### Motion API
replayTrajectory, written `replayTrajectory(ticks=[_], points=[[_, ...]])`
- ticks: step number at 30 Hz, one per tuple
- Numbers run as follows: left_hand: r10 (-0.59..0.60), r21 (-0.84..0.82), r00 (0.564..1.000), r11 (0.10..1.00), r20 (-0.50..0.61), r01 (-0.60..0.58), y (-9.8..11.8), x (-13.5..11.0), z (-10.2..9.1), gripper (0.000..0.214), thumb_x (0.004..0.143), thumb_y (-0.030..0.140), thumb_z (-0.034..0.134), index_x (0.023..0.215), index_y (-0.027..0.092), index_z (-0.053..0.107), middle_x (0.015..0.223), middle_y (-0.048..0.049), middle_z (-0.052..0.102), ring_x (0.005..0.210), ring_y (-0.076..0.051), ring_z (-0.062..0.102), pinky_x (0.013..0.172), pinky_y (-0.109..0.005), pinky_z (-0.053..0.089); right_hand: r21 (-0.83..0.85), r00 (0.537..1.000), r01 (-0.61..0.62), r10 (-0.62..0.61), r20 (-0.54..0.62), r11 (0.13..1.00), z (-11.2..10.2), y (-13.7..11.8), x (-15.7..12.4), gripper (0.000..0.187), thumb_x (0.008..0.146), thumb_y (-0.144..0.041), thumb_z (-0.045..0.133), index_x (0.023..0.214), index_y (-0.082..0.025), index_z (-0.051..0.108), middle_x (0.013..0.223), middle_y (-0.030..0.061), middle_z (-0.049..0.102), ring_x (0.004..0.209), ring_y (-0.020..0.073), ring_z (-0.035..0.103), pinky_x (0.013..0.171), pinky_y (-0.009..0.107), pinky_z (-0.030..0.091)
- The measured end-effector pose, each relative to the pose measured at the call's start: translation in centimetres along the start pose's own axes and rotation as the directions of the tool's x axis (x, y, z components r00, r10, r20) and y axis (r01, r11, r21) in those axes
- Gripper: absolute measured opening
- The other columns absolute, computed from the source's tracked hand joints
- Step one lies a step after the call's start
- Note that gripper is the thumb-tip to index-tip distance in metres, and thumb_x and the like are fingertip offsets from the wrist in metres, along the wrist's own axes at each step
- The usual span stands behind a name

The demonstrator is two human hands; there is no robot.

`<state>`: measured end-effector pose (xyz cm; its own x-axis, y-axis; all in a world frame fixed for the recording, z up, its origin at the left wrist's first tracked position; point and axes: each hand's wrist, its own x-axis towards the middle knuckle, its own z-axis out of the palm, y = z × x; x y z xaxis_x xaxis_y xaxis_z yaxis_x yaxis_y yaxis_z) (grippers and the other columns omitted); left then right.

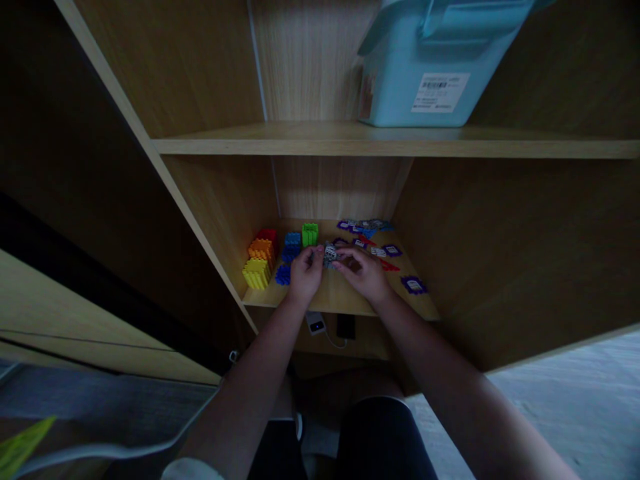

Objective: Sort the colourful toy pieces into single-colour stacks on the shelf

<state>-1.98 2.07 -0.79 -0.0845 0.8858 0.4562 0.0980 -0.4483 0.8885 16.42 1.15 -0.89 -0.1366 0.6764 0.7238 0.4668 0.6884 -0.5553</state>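
Over the middle shelf, my left hand (pixel 307 274) has its thumb and fingers closed on the left edge of a small bundle of grey toothed-edge tiles (pixel 330 253) with white markings. My right hand (pixel 363 270) curls its fingers against the bundle's right side. To the left stand stacks of toothed tiles: yellow (pixel 257 274), orange (pixel 263 251), red (pixel 269 235), blue (pixel 292 244) and green (pixel 310 233). A lower blue stack (pixel 283 275) sits beside my left hand. Right of my hands lie scattered purple tiles (pixel 393 250) and red pieces (pixel 389 265).
A light blue lidded bin (pixel 425 73) stands on the upper shelf (pixel 310 141). Several mixed tiles (pixel 367 225) lie at the back right, and one purple tile (pixel 413 285) near the right wall. Below are a white device (pixel 315 323) with a cable and a black one (pixel 346 327).
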Motion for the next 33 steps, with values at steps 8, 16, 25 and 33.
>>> replayTrajectory(ticks=[8,16,25,33], points=[[0.039,0.021,0.999,0.999,-0.012,-0.038,0.1,-0.1,-0.1,0.050,0.106,0.064,0.053,0.094,0.021,0.074,0.080,-0.0031,0.071,0.079,-0.019,0.067,0.071,-0.028,0.053,-0.039,1.000,0.010,-0.011,-0.026,0.999,0.4,0.9,0.4,0.024,0.098,-0.043,0.074,0.118,-0.030,0.073,0.132,0.0067,0.078,0.102,0.0249,0.076,0.098,0.047,0.064],[0.023,-0.041,1.000,0.999,-0.001,-0.023,-1.2,0.1,0.1,0.047,0.107,0.063,0.053,0.110,0.023,0.077,0.097,-0.0069,0.078,0.085,-0.021,0.073,0.070,-0.029,0.060,-0.070,1.000,0.008,-0.008,-0.003,0.997,0.6,1.1,0.8,0.021,0.099,-0.041,0.072,0.115,-0.029,0.073,0.131,0.0076,0.078,0.109,0.0263,0.076,0.099,0.048,0.064],[-0.016,-0.224,1.000,0.974,0.001,0.015,-0.9,0.3,0.3,0.049,0.103,0.066,0.059,0.124,0.022,0.070,0.128,-0.0109,0.075,0.090,-0.019,0.077,0.080,-0.036,0.069,-0.087,0.999,0.051,-0.052,-0.003,0.995,0.7,1.4,0.9,0.021,0.099,-0.039,0.073,0.117,-0.029,0.074,0.131,0.0081,0.078,0.114,0.0274,0.075,0.100,0.049,0.063],[-0.030,-0.316,1.000,0.948,0.003,0.030,-0.8,0.4,0.2,0.050,0.103,0.065,0.059,0.133,0.025,0.062,0.134,-0.0121,0.071,0.108,-0.022,0.079,0.095,-0.040,0.069,-0.097,0.997,0.072,-0.070,0.028,0.993,0.3,2.0,2.2,0.019,0.099,-0.041,0.073,0.114,-0.030,0.076,0.123,0.0069,0.079,0.113,0.0278,0.075,0.098,0.049,0.063]])
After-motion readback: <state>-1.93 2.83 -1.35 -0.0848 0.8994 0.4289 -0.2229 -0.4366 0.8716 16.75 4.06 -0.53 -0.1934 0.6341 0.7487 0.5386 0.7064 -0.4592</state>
